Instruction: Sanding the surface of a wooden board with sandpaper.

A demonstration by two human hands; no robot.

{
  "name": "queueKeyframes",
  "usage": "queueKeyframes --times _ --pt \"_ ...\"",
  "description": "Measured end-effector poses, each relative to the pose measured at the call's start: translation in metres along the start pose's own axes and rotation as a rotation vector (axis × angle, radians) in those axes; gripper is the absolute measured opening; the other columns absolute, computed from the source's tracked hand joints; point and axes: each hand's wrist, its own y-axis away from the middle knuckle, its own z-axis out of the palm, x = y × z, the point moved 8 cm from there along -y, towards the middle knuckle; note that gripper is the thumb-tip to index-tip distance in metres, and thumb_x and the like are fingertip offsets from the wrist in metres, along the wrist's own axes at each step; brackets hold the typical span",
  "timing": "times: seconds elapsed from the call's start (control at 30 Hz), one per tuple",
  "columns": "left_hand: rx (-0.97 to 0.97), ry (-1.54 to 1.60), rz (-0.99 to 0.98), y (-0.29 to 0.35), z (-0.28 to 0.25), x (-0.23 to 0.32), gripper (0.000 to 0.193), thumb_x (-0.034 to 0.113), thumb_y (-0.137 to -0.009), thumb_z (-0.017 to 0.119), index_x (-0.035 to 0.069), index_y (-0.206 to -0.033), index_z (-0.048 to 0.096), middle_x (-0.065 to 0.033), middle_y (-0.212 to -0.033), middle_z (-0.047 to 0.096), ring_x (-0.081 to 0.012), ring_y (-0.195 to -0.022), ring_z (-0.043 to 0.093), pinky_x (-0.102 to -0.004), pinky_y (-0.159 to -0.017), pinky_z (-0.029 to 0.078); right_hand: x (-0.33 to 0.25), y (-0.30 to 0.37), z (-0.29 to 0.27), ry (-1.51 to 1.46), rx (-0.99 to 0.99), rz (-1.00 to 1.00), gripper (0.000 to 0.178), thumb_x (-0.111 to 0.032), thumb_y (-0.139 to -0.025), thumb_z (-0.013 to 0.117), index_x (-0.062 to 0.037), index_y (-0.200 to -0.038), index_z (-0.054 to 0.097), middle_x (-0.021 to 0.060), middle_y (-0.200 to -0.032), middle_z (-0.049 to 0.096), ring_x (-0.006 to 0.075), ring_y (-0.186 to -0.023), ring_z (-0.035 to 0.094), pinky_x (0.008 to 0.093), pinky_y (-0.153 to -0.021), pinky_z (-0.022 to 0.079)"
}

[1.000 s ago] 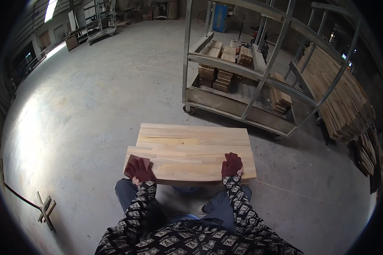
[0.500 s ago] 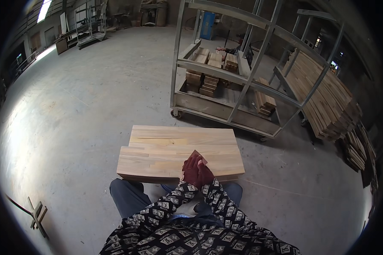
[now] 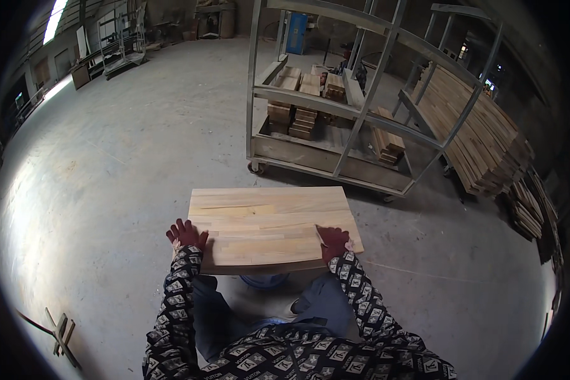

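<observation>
Head view: left hand (image 3: 187, 234) has fingers apart, right hand (image 3: 334, 243) can't tell, probably steadying that laminated wood panel (image 3: 266, 223) at both ends.

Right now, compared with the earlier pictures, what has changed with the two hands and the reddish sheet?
After meeting mid-panel, the left hand has moved left, fingers spread, to the left end of the wooden panel; the right hand has moved right, near the other end. The left hand has let go of the sheet, now seemingly in the right. The metal cart stayed; the view shifted.
</observation>
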Motion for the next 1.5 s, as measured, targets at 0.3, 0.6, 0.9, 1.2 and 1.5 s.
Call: queueKeyframes --times 0.3,0.6,0.9,1.2,1.5 --pt "-0.014 -0.077 -0.146 0.015 -0.002 0.008 0.096 0.067 -0.074 0.070 0.004 -0.142 0.043 -0.0255 -0.152 0.032 -0.0493 -0.140 0.025 -0.0677 -0.113 0.016 -0.194 0.002 0.073 -0.234 0.276 -0.432 0.059 -0.023 -0.068 0.072 -0.0076 -0.124 0.060 0.0140 -0.110 0.061 0.0341 -0.106 0.057 0.0452 -0.092 0.047" --pt "0.091 0.070 -0.142 0.015 -0.008 0.017 0.081 0.053 -0.076 0.072 0.008 -0.139 0.047 -0.0213 -0.147 0.038 -0.0434 -0.131 0.038 -0.0627 -0.099 0.036 -0.101 0.011 0.059 -0.209 0.256 -0.335 0.064 -0.023 -0.070 0.070 -0.0072 -0.130 0.056 0.0123 -0.113 0.059 0.0337 -0.108 0.054 0.0458 -0.094 0.044" --pt "0.148 -0.012 -0.201 0.002 -0.001 0.039 0.070 0.047 -0.084 0.065 0.009 -0.141 0.048 -0.0210 -0.152 0.036 -0.0419 -0.132 0.037 -0.0593 -0.102 0.032 -0.015 0.016 0.178 -1.650 0.585 0.157 0.053 -0.029 -0.090 0.066 -0.0115 -0.139 0.057 0.0060 -0.142 0.056 0.0283 -0.136 0.046 0.0428 -0.117 0.032" --pt "0.178 0.039 -0.187 0.017 -0.001 0.007 0.064 0.041 -0.085 0.064 0.008 -0.138 0.052 -0.0215 -0.147 0.042 -0.0432 -0.131 0.040 -0.0558 -0.103 0.036 -0.204 0.007 0.114 -0.365 0.185 -0.433 0.057 -0.030 -0.093 0.053 -0.0104 -0.146 0.045 0.0123 -0.147 0.048 0.0321 -0.139 0.042 0.0540 -0.115 0.036" --pt "0.307 0.019 -0.210 0.023 -0.018 0.007 0.053 0.039 -0.082 0.068 0.007 -0.123 0.055 -0.0180 -0.135 0.047 -0.0391 -0.124 0.042 -0.0572 -0.100 0.034 0.066 0.002 0.103 -0.204 0.207 0.144 0.055 -0.032 -0.088 0.064 -0.0059 -0.136 0.055 0.0153 -0.134 0.056 0.0364 -0.130 0.048 0.0560 -0.111 0.037"
